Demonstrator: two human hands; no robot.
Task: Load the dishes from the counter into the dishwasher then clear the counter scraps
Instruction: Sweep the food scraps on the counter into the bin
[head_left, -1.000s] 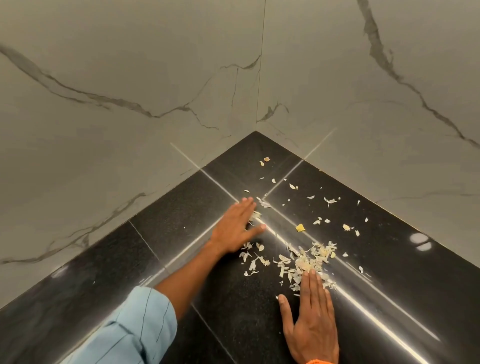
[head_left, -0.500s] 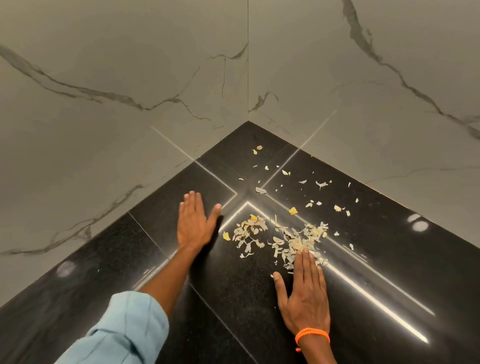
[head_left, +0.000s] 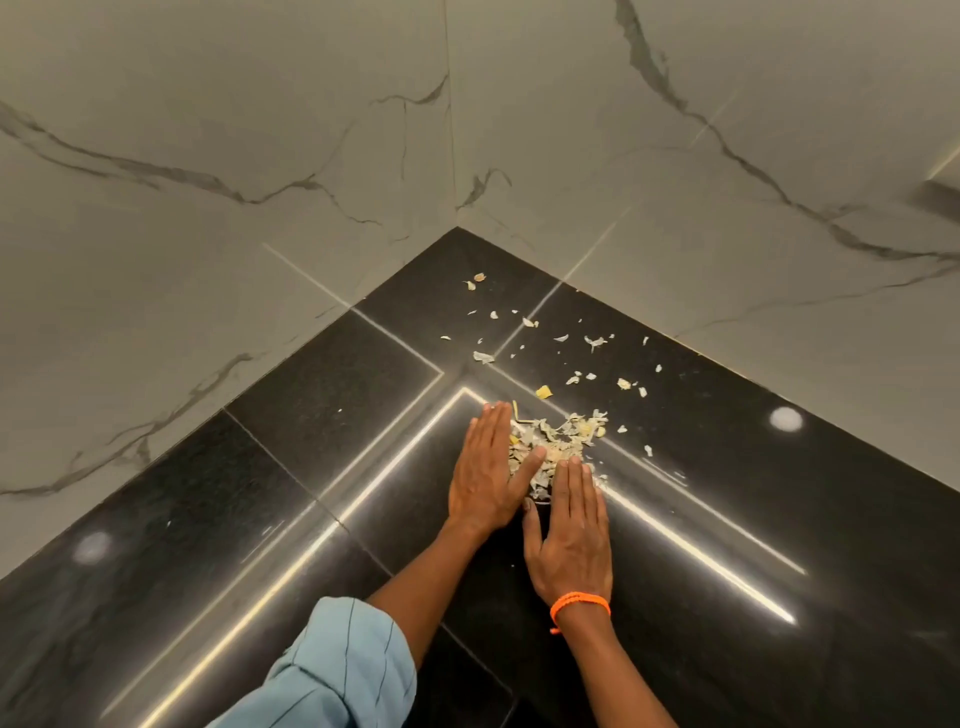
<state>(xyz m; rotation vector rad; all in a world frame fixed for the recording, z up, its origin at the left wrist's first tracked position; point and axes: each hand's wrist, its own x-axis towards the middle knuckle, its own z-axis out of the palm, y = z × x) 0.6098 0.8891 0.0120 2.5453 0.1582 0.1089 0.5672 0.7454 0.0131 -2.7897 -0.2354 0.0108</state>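
A heap of pale and yellow scraps (head_left: 558, 441) lies on the black stone counter (head_left: 322, 426), in its corner. My left hand (head_left: 488, 473) lies flat with straight fingers against the heap's left side, thumb reaching toward the right hand. Flat on the counter too, my right hand (head_left: 571, 530) has its fingertips at the heap's near edge; an orange band circles its wrist. Several loose scraps (head_left: 587, 343) are scattered farther back toward the corner, apart from both hands.
Two grey-veined marble walls (head_left: 260, 156) meet behind the counter and close off its far sides. Bright light streaks reflect on the polished counter. A light blue sleeve (head_left: 337, 670) covers my left forearm at the bottom.
My left hand has swept right across the counter, pushing the left-hand scraps into one heap beside the right hand. The right hand has stayed at the heap's near edge.
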